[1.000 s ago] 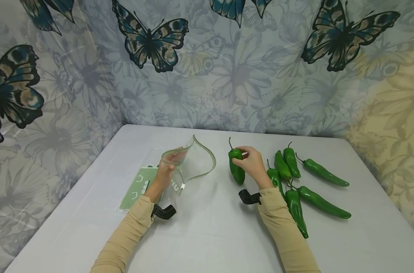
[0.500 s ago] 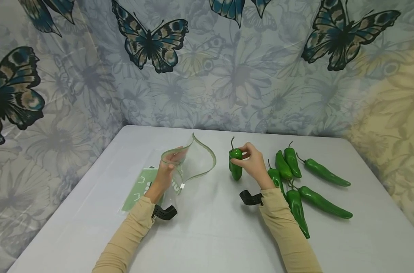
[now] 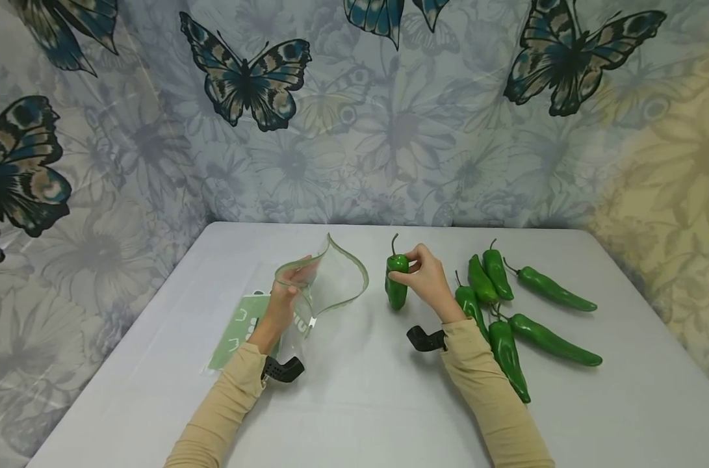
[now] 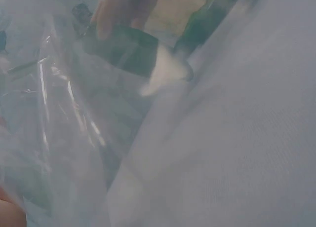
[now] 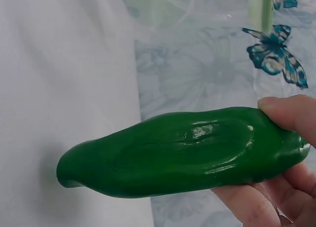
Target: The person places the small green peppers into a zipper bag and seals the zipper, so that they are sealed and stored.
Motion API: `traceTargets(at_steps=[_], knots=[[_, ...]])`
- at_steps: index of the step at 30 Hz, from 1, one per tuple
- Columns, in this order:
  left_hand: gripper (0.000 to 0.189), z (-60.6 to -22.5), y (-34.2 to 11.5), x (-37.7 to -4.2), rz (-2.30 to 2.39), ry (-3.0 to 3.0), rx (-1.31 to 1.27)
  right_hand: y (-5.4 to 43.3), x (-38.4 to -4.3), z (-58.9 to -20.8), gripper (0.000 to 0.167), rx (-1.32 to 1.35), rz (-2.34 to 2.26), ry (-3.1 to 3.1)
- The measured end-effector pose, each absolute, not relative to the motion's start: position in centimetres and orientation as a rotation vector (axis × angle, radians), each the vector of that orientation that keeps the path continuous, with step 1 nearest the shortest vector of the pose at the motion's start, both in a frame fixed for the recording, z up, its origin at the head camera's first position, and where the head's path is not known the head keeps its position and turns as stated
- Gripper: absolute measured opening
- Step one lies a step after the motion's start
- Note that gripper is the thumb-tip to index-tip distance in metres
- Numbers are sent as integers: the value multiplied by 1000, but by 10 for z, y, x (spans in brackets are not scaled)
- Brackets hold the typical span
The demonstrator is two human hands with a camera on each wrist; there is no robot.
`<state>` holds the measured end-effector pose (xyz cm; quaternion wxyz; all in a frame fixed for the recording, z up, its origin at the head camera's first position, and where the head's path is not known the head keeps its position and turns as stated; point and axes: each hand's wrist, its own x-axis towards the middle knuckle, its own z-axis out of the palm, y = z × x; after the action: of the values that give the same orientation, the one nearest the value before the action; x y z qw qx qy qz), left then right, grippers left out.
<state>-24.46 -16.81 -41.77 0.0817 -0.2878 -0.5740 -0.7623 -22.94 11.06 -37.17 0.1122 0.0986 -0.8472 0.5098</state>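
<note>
Head view: my right hand pinches one pepper, not yet in the clear bag my left hand holds; six unbagged peppers lie toward three o'clock.

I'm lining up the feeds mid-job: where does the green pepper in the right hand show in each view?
Head: the green pepper is just right of centre, roughly upright.
Left wrist: near the top, left of centre, hazy through the clear zip bag.
Right wrist: across the lower middle, tip pointing left.
Shared landmark: the right hand, gripping it.
</note>
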Motion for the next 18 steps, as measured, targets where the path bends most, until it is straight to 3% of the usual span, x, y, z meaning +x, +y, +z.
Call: traceTargets(at_steps=[18], knots=[[68,-417,-169,-244,-2338,-1665,-894,135,-232,-357,33,356,1555,-2356]])
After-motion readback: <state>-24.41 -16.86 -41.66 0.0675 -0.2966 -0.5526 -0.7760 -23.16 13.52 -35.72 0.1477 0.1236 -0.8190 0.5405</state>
